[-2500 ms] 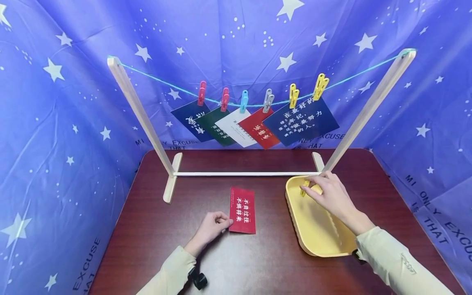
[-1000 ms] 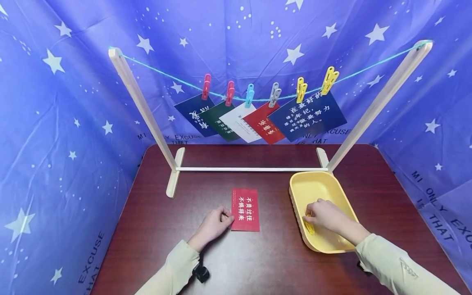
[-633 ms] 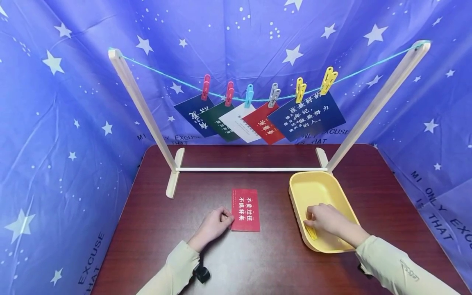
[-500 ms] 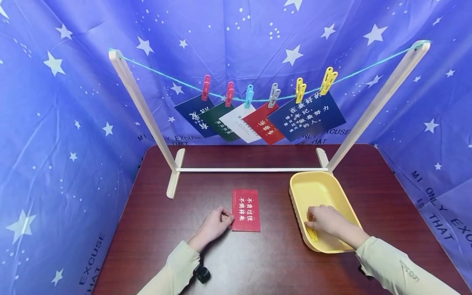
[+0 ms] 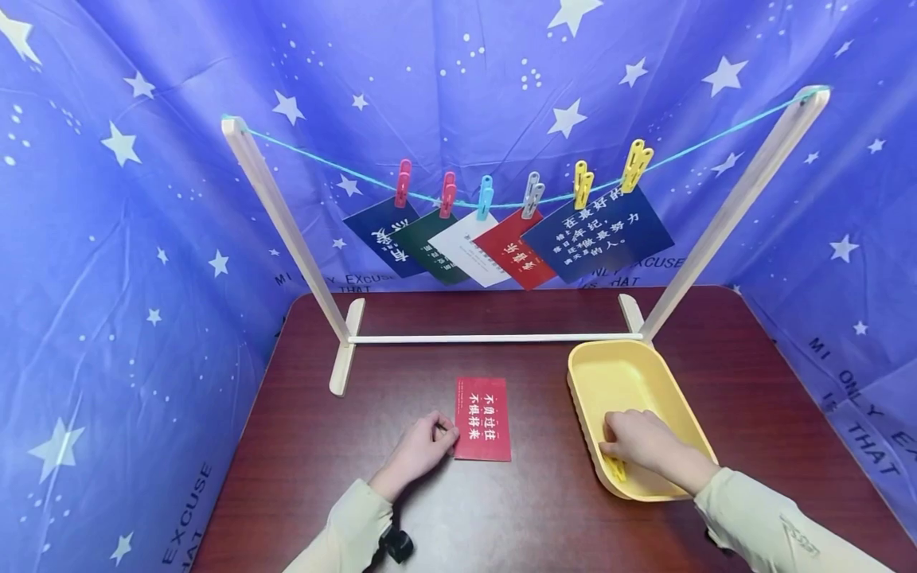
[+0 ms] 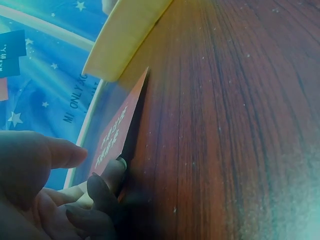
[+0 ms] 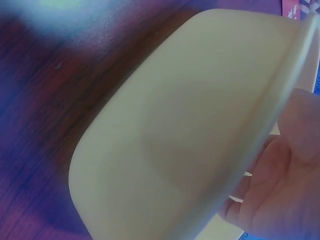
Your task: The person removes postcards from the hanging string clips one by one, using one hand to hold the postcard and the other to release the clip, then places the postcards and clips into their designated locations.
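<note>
A red card with white characters lies in the middle of the table. My left hand pinches its left edge, thumb above and fingertips beneath; in the left wrist view the card tilts slightly off the wood. Inside the yellow tray, my right hand has curled fingers on a yellow clothespin, low by the tray's left wall. In the right wrist view the tray's wall hides the fingertips and the clothespin, leaving part of the hand visible.
Behind, a wooden frame with a white crossbar carries a sagging teal cord. Several cards hang from it by colored clothespins, among them a large dark blue card at the right. Starry blue cloth surrounds the table.
My right hand has brought the yellow clothespin from the tray's far end down to its near left side. The left hand stays at the red card's edge. The head view has shifted slightly.
</note>
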`<state>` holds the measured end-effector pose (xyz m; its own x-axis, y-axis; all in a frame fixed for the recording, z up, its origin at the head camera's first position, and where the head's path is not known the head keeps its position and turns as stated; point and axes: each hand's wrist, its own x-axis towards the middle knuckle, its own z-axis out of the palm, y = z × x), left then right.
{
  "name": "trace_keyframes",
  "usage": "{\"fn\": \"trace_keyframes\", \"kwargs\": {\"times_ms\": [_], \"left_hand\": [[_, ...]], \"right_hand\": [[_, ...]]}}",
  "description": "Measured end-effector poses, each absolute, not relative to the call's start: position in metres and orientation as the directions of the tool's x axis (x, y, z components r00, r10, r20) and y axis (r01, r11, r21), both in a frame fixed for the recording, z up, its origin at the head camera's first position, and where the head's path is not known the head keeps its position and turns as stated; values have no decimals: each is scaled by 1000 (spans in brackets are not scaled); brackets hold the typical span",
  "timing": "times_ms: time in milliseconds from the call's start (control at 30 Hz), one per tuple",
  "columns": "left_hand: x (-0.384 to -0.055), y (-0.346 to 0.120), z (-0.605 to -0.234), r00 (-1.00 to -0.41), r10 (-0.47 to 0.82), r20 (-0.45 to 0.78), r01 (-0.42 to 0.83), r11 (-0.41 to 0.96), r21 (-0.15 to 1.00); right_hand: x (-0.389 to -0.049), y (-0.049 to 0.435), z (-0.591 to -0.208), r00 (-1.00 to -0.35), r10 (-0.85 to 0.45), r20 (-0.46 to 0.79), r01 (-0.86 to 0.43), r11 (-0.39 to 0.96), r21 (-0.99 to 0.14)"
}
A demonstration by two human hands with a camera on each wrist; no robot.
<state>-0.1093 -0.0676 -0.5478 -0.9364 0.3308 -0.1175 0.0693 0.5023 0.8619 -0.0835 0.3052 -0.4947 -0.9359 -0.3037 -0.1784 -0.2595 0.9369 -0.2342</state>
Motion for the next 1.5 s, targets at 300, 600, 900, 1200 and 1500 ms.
{"fn": "trace_keyframes", "kwargs": {"times_ms": [300, 600, 900, 1200, 1500], "left_hand": [[-106, -70, -541, -940, 326, -104, 78, 500, 863], [-111, -74, -538, -940, 318, -120, 57, 495, 867], [-110, -81, -531, -946, 301, -119, 51, 502, 864], [-106, -83, -534, -922, 348, -167, 24, 483, 875], [-104, -81, -538, -895, 400, -197, -2, 438, 899]], "right_hand": [[-83, 304, -492, -936, -304, -175, -261, 938, -229], [-84, 305, -486, -945, -283, -166, -239, 941, -240], [-81, 306, -483, -955, -282, -89, -261, 946, -191], [-80, 304, -483, -960, -277, -30, -268, 950, -162], [-78, 305, -482, -959, -281, -45, -271, 949, -164]]}}
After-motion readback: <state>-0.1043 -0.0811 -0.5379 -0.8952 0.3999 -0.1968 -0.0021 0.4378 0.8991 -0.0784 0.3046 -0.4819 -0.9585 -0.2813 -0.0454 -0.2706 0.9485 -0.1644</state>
